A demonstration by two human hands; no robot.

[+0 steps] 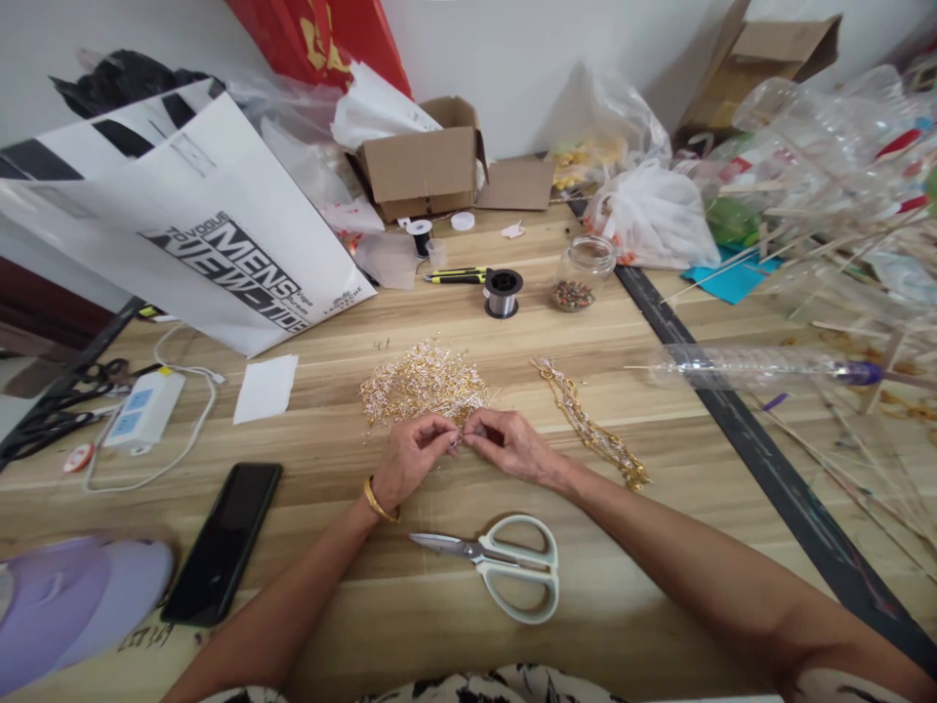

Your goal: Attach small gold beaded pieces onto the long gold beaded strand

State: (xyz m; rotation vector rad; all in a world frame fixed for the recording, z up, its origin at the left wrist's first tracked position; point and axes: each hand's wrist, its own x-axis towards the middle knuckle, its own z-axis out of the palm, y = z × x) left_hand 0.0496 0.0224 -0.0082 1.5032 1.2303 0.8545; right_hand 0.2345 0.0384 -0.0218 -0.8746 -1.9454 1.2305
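Fingertips pinched, my left hand (411, 455) and my right hand (515, 445) meet just in front of a pile of gold and pale beads (417, 381). Something tiny and dark shows between the fingers, too small to name. Right of my right hand lies a bundle of beaded strands (591, 426). A pair of scissors (505, 564) with pale green handles lies below my hands, blades partly apart and pointing left.
Behind the pile are a wire spool (502, 295), a utility knife (455, 277) and a glass jar of beads (583, 277). A phone (223, 543) and power strip (144, 410) lie left. A plastic bottle (761, 365) and sticks lie right. A white paper bag (197, 225) stands back left.
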